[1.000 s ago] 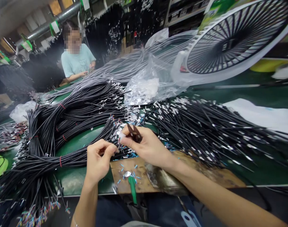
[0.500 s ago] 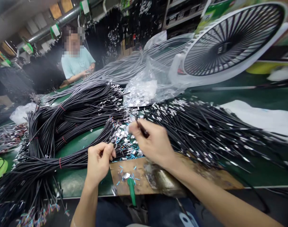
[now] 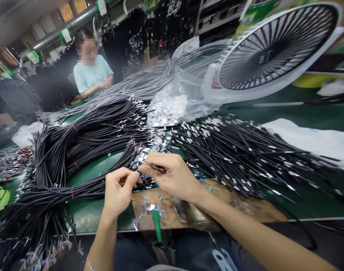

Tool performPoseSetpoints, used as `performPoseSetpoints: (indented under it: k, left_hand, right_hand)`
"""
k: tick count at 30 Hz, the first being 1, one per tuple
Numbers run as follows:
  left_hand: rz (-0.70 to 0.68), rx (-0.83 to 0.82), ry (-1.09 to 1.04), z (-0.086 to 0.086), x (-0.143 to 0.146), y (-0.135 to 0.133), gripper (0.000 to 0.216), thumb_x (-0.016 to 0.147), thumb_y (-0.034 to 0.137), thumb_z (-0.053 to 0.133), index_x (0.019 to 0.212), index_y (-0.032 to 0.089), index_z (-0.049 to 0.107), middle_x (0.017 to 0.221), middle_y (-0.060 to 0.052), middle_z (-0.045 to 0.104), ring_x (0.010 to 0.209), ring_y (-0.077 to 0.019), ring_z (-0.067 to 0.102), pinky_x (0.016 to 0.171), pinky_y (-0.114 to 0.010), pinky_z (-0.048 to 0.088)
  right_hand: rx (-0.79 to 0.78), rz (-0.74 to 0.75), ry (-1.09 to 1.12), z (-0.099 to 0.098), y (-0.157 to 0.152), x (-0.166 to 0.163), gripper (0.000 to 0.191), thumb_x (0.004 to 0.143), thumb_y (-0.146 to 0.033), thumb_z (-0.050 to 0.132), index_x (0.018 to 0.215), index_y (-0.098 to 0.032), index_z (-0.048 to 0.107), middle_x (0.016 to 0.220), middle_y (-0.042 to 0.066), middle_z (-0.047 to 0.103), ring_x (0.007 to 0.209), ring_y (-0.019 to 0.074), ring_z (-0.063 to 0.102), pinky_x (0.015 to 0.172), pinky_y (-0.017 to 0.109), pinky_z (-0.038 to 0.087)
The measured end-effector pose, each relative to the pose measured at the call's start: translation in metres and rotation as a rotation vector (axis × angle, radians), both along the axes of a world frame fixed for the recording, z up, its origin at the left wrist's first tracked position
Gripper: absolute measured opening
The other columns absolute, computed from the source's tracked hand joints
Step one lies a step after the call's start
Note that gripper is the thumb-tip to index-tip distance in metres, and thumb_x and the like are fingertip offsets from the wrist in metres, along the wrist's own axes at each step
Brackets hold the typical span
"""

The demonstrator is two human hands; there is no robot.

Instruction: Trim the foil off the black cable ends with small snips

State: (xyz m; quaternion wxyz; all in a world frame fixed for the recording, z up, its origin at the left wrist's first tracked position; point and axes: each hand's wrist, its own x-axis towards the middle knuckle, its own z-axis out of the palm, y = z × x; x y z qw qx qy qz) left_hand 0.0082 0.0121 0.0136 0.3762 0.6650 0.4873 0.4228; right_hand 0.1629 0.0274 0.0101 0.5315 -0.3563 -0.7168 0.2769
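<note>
Black cable end lies beside thin dark tool.

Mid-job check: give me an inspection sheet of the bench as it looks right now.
Surface: green bench top, brown wooden board at the near edge.
Job's things: thin dark metal tool; black cable end.
Clutter: blue insulation scraps; clear plastic bag of silver terminals.
Hands: left hand pinches the cable end; right hand grips the tool.
Cables: red-banded black cable bundles left; loose black terminal-tipped cables right.
Surroundings: white round fan; a co-worker in a light blue shirt.
</note>
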Motion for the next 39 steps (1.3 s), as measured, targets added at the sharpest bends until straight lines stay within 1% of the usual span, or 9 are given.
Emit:
performPoseSetpoints:
  k: [4,6,10,13,15,19,24,28,39]
  left_hand:
    - [0.002,0.096,-0.007,-0.002,0.002,0.001,0.023,0.076,0.03,0.063,0.059,0.015,0.065,0.056,0.001,0.057,0.052,-0.0094,0.048,0.05,-0.021,0.036]
    - [0.025,0.139,-0.021,-0.001,0.004,0.001,0.019,0.073,0.027,0.066,0.058,0.016,0.064,0.056,0.002,0.056,0.052,-0.009,0.047,0.05,-0.021,0.035]
    - [0.043,0.082,-0.063,0.001,0.007,0.0,0.019,0.069,0.026,0.067,0.054,0.015,0.062,0.053,0.002,0.054,0.05,-0.0088,0.046,0.048,-0.02,0.035]
    - [0.044,-0.015,-0.105,0.001,0.007,0.0,0.022,0.07,0.029,0.065,0.054,0.014,0.062,0.052,0.0,0.056,0.049,-0.0093,0.047,0.047,-0.02,0.037]
    - [0.05,-0.06,-0.124,0.001,0.005,0.0,0.023,0.07,0.03,0.064,0.054,0.014,0.063,0.051,0.0,0.057,0.048,-0.0092,0.047,0.047,-0.02,0.036]
    - [0.08,-0.048,-0.155,0.001,0.002,0.002,0.02,0.069,0.029,0.067,0.056,0.013,0.065,0.052,0.0,0.058,0.05,-0.0093,0.049,0.049,-0.02,0.038]
    - [0.076,-0.008,-0.185,-0.001,0.003,0.002,0.022,0.068,0.031,0.069,0.056,0.013,0.064,0.053,0.0,0.056,0.051,-0.0087,0.048,0.049,-0.02,0.039]
    - [0.073,0.026,-0.149,-0.001,0.005,0.002,0.022,0.068,0.03,0.069,0.055,0.013,0.063,0.053,0.001,0.054,0.05,-0.0081,0.046,0.047,-0.019,0.037]
    - [0.092,0.099,-0.071,-0.004,0.007,-0.001,0.02,0.072,0.027,0.068,0.057,0.015,0.064,0.054,0.002,0.055,0.051,-0.0086,0.047,0.048,-0.02,0.037]
  right_hand:
    - [-0.225,0.074,0.105,-0.002,-0.002,0.0,0.037,0.084,-0.041,0.05,0.056,-0.018,0.045,0.049,-0.004,0.042,0.046,0.009,0.04,0.044,0.021,0.034]
    - [-0.157,-0.003,0.08,-0.001,-0.004,0.0,0.036,0.085,-0.038,0.05,0.054,-0.019,0.043,0.049,-0.004,0.04,0.046,0.0089,0.038,0.044,0.022,0.033]
    - [0.153,-0.24,-0.003,0.001,-0.01,0.0,0.031,0.084,-0.023,0.051,0.054,-0.018,0.046,0.051,-0.002,0.047,0.048,0.0087,0.041,0.048,0.023,0.032]
    - [0.156,-0.451,0.101,-0.001,-0.01,0.004,0.03,0.085,-0.022,0.052,0.055,-0.018,0.049,0.049,-0.003,0.045,0.045,0.0086,0.04,0.046,0.023,0.032]
    - [0.102,-0.509,0.172,-0.003,-0.007,0.005,0.028,0.084,-0.026,0.053,0.057,-0.019,0.052,0.049,-0.002,0.048,0.045,0.0094,0.042,0.046,0.023,0.034]
    - [-0.011,-0.363,0.175,-0.005,-0.005,0.003,0.016,0.078,-0.027,0.058,0.066,-0.017,0.062,0.058,0.0,0.06,0.049,0.0108,0.048,0.048,0.024,0.039]
    - [-0.023,-0.218,0.129,0.003,-0.01,-0.001,0.019,0.073,-0.018,0.055,0.054,-0.016,0.058,0.048,-0.003,0.047,0.044,0.0079,0.038,0.044,0.022,0.033]
    - [-0.001,-0.225,0.133,0.006,-0.012,-0.001,0.021,0.073,-0.018,0.054,0.053,-0.017,0.056,0.046,-0.004,0.046,0.042,0.0072,0.035,0.043,0.022,0.032]
    - [0.071,-0.274,0.07,0.002,-0.013,0.001,0.015,0.071,-0.015,0.054,0.058,-0.017,0.06,0.046,-0.003,0.05,0.041,0.0082,0.039,0.042,0.022,0.036]
